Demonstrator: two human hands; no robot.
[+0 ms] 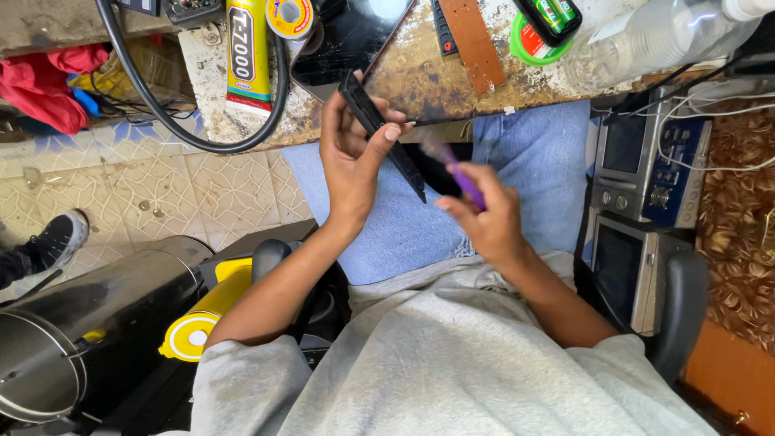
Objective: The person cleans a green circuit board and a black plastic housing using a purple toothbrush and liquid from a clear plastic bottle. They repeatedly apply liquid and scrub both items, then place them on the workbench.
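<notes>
Scuffed and stained, the worktop fills the top of the view, its near edge just above the person's lap in blue jeans. Near its left corner lie a looping black cable and a yellow glue tube. Just off the near edge, the left hand clasps a slim black phone frame, held tilted, thumb on its face. Beside it the right hand pinches a purple brush, its blurred bristles close to the frame.

- Left hand grips a black phone frame edge-on, over the lap.
- Right hand holds a purple-handled brush just beside it.
- Glue tube lies on the workbench, near its front edge.
</notes>
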